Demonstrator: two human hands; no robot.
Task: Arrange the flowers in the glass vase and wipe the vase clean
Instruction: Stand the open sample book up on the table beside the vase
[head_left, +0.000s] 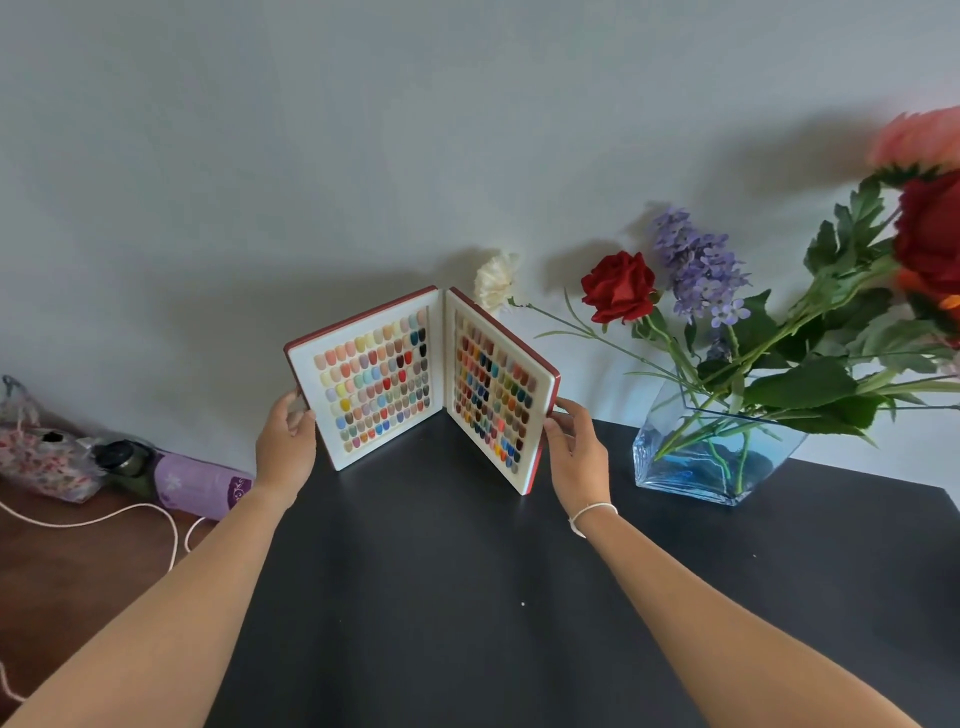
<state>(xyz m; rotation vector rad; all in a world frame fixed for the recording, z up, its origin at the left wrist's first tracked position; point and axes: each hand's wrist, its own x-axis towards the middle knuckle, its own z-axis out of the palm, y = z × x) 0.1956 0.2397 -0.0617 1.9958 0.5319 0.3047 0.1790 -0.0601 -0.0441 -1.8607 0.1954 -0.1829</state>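
The glass vase (711, 457) stands on the dark worktop (467, 597) at the right, just beside the right hand (576, 452) and well apart from the left hand (285, 447). Its flowers (779, 322) lean left and right; stems run diagonally. Both hands' fingers (298, 413) are closed on the outer edges of 1 open swatch book (421, 384), standing upright. Count: 1 vase, 2 red roses, 1 purple spray, 1 white bloom, 1 pink bloom. No cloth is visible.
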